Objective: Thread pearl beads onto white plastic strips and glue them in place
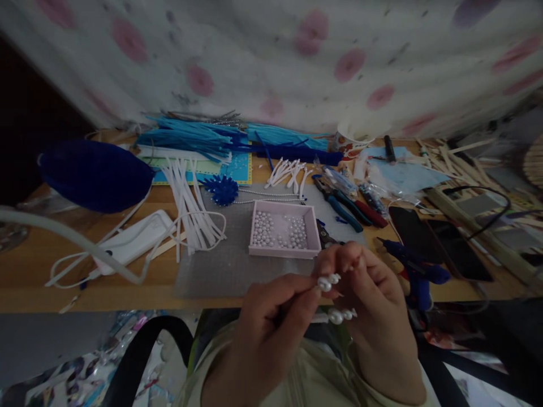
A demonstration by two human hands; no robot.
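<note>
Your two hands meet just in front of your chest, below the near edge of the counter (127, 294). Your left hand (265, 333) is pinched shut, thumb against forefinger, and its grip closes on the near end of a short pearl piece (328, 281) — a few white beads in a row, which stick out to the right of that pinch and tilt slightly upward. Your right hand (377, 316) curls around from the other side, its fingertips closed at the far end of the same row, so the piece spans the small gap between the two grips with its long axis running roughly left to right. A second pearl cluster (341, 315) lies just below the first, against your right palm, its row also pointing rightward; whether it joins the upper one on a thread or wire you cannot tell, since the fingers hide it. Both hands touch the beads, the left from the near-left, the right from above and behind. Further out, straight ahead on the grey mat (220, 265), sits the pink tray of loose pearls (283, 230) — well within reach. Right of it lie pliers (339, 204) and a blue glue gun (413, 271); to the left, white strips (190, 209) fan across the counter.
</note>
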